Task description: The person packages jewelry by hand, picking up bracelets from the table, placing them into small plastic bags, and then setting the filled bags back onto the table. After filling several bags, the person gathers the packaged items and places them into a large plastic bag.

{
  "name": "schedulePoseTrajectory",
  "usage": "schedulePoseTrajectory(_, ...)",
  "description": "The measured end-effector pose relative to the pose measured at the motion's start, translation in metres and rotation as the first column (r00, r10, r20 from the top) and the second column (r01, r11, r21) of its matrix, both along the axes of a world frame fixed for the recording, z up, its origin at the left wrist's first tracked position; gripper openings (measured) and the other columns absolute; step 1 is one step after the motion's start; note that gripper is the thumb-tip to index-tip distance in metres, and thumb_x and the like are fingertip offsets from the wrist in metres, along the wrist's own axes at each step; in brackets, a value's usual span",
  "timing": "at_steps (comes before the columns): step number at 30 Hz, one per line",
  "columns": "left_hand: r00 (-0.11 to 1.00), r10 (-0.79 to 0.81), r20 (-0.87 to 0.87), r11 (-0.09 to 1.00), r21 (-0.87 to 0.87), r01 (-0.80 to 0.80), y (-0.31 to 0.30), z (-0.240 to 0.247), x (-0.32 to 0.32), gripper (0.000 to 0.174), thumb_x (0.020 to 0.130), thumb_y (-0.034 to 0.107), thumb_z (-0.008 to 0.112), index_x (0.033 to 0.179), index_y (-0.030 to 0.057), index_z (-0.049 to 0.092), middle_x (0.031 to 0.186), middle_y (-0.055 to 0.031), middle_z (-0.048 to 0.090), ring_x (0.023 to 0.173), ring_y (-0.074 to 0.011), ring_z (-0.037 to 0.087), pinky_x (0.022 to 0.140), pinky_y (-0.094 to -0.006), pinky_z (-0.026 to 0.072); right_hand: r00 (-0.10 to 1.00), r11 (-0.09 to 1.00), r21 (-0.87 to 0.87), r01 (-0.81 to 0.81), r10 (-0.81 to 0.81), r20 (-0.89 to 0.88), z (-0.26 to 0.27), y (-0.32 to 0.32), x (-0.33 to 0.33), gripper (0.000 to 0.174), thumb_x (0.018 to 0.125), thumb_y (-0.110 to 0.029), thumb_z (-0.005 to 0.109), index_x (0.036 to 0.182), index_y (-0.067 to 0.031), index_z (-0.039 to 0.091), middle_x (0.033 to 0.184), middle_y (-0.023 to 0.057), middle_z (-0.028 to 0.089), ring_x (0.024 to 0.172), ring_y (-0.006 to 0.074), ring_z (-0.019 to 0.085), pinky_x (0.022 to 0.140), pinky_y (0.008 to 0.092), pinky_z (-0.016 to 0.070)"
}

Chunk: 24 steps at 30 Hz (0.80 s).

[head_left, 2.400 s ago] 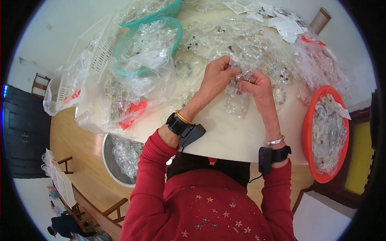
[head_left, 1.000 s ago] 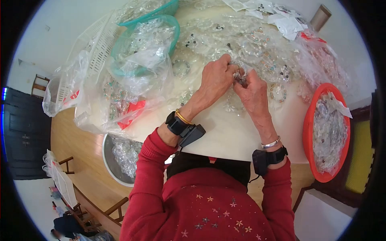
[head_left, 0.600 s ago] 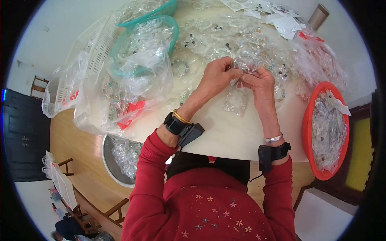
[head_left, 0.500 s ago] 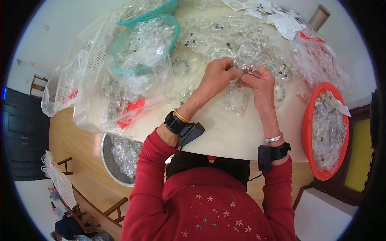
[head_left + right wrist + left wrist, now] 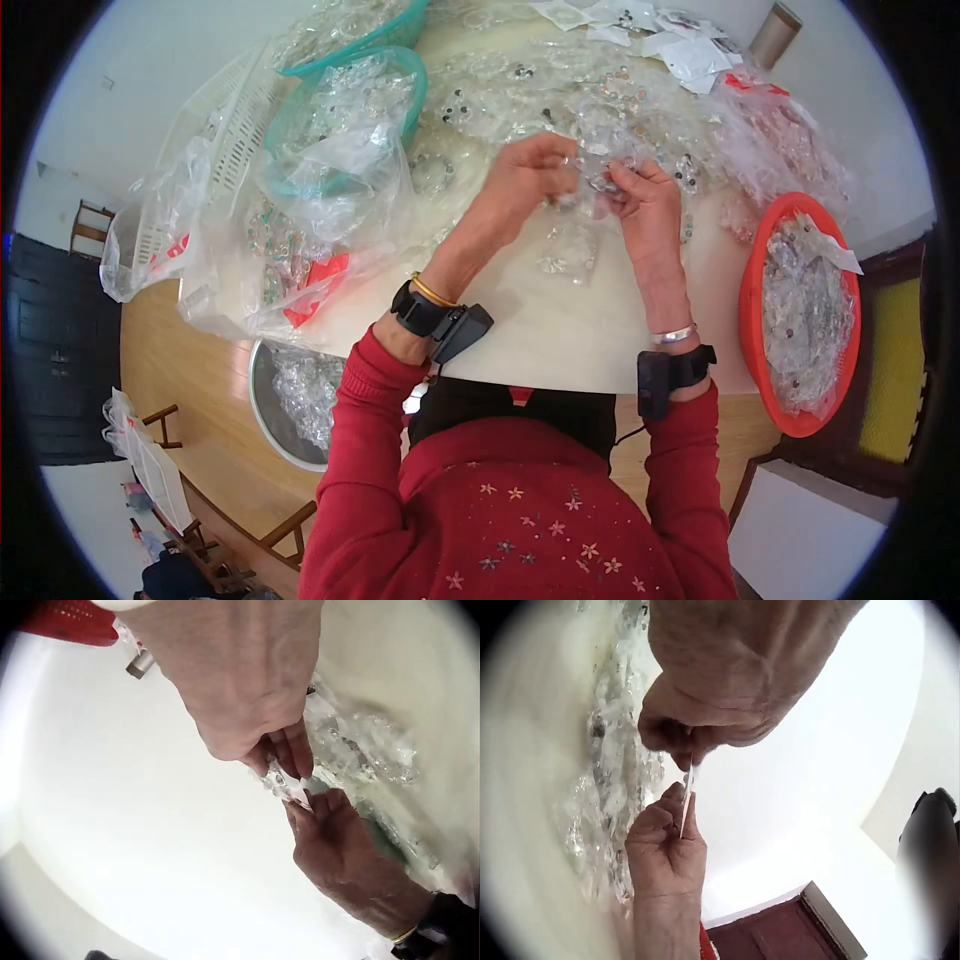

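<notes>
A small clear plastic bag (image 5: 597, 172) is stretched between both hands above the table. My left hand (image 5: 522, 185) pinches one side of it between thumb and fingers. On the other side, my right hand (image 5: 648, 205) pinches it the same way. Seen from the left wrist, the bag (image 5: 688, 799) is thin and edge-on between the fingertips. From the right wrist, shiny clear beads show in the bag (image 5: 281, 782) close to the right fingertips. Below the hands a second bag of clear pieces (image 5: 568, 252) lies on the pale table (image 5: 540, 335).
Bagged bead bracelets (image 5: 520, 90) cover the table's far half. Teal baskets (image 5: 415, 95) and a white crate (image 5: 245, 125) stand left; a red basin (image 5: 750, 330) of bags is right. Pink bags (image 5: 775, 140) lie behind it. A metal basin (image 5: 262, 400) sits below at left.
The hands have drawn apart, and the bag, bunched up at the fingertips before, is now spread flat between them. Around one second ago the right hand was turned inward over it.
</notes>
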<state>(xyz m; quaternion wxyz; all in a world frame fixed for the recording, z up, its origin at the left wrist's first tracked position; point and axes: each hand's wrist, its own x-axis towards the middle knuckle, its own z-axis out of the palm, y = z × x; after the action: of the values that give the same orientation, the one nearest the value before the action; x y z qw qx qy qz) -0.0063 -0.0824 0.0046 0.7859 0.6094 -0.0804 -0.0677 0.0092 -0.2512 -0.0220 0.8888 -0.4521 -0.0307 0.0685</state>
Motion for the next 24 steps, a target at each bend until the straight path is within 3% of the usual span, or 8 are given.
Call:
schedulePoseTrajectory(2,0.967,0.24,0.087,0.967,0.07,-0.246,0.011,0.002,0.002,0.013,0.078,-0.001,0.054,0.09,-0.0007,0.059,0.068,-0.0006,0.056,0.06,-0.0056,0.048,0.052,-0.0212,0.0374,0.995,0.987,-0.127,0.096,-0.094,0.017,0.002,0.005,-0.003,0.007,0.081,-0.007,0.062,0.084,-0.0011,0.061,0.074,0.0059,0.062,0.062,0.0133,0.06,0.053,0.0255,0.0479)
schedulePoseTrajectory(3,0.968,0.236,0.089,0.967,0.074,-0.243,0.016,0.004,0.003,0.013,0.078,-0.001,0.054,0.09,-0.0007,0.059,0.068,-0.0006,0.056,0.06,-0.0056,0.048,0.052,-0.0212,0.0374,0.99,0.971,-0.19,0.143,-0.14,0.028,0.002,0.006,-0.004,0.008,0.081,-0.008,0.062,0.084,-0.0011,0.061,0.074,0.0058,0.062,0.062,0.0132,0.06,0.053,0.0255,0.0481)
schedulePoseTrajectory(6,0.867,0.474,0.152,0.879,-0.034,-0.475,0.03,0.013,0.003,0.009,0.079,0.001,0.055,0.087,-0.0015,0.059,0.067,-0.0008,0.055,0.061,-0.0058,0.048,0.053,-0.0207,0.0378,0.981,0.945,-0.264,0.194,-0.185,0.06,0.006,0.004,-0.005,0.009,0.082,-0.01,0.062,0.083,-0.001,0.061,0.073,0.0056,0.062,0.061,0.0123,0.059,0.052,0.0248,0.0477)
schedulePoseTrajectory(7,0.867,0.474,0.155,0.88,-0.031,-0.475,0.028,0.013,0.001,0.009,0.079,0.001,0.055,0.087,-0.0015,0.059,0.067,-0.0008,0.055,0.061,-0.0058,0.048,0.053,-0.0207,0.0378,0.976,0.929,-0.301,0.216,-0.202,0.077,0.006,0.005,-0.006,0.01,0.082,-0.011,0.062,0.083,-0.001,0.061,0.073,0.0056,0.061,0.061,0.0119,0.059,0.051,0.0244,0.0476)
schedulePoseTrajectory(10,0.915,0.328,0.236,0.894,0.235,-0.381,0.018,0.006,-0.006,0.01,0.081,0.006,0.056,0.084,-0.0021,0.06,0.068,-0.0016,0.056,0.063,-0.0067,0.049,0.056,-0.0209,0.039,0.98,0.931,-0.309,0.194,-0.172,0.096,0.007,0.007,-0.007,0.014,0.084,-0.015,0.062,0.084,-0.0005,0.061,0.073,0.0052,0.061,0.061,0.0114,0.059,0.05,0.0245,0.0484)
schedulePoseTrajectory(14,0.953,0.259,0.158,0.911,0.288,-0.296,0.015,-0.009,-0.007,0.014,0.085,0.017,0.057,0.088,0.0036,0.06,0.07,0.0024,0.055,0.06,-0.0042,0.043,0.053,-0.0192,0.0342,0.974,0.933,-0.285,0.221,-0.195,0.116,0.007,0.008,-0.007,0.019,0.086,-0.019,0.06,0.085,-0.0002,0.062,0.073,0.0047,0.061,0.061,0.011,0.058,0.05,0.0251,0.0499)
schedulePoseTrajectory(20,0.93,0.283,0.235,0.902,0.266,-0.341,0.011,-0.007,-0.003,0.015,0.085,0.018,0.057,0.088,0.004,0.061,0.072,0.0022,0.056,0.061,-0.0049,0.046,0.054,-0.019,0.0356,0.973,0.948,-0.232,0.217,-0.189,0.136,0.008,0.014,-0.009,0.022,0.088,-0.022,0.058,0.088,0.0,0.062,0.073,0.0039,0.061,0.062,0.0112,0.058,0.051,0.0271,0.0526)
schedulePoseTrajectory(24,0.95,0.228,0.214,0.936,0.221,-0.274,0.003,-0.01,0.006,0.014,0.085,0.017,0.058,0.088,0.0035,0.061,0.074,0.0019,0.057,0.064,-0.0057,0.048,0.056,-0.0189,0.0366,0.98,0.961,-0.213,0.177,-0.152,0.126,0.011,0.017,-0.011,0.022,0.087,-0.02,0.059,0.081,0.0012,0.061,0.069,0.003,0.058,0.062,0.0114,0.059,0.051,0.0233,0.0459)
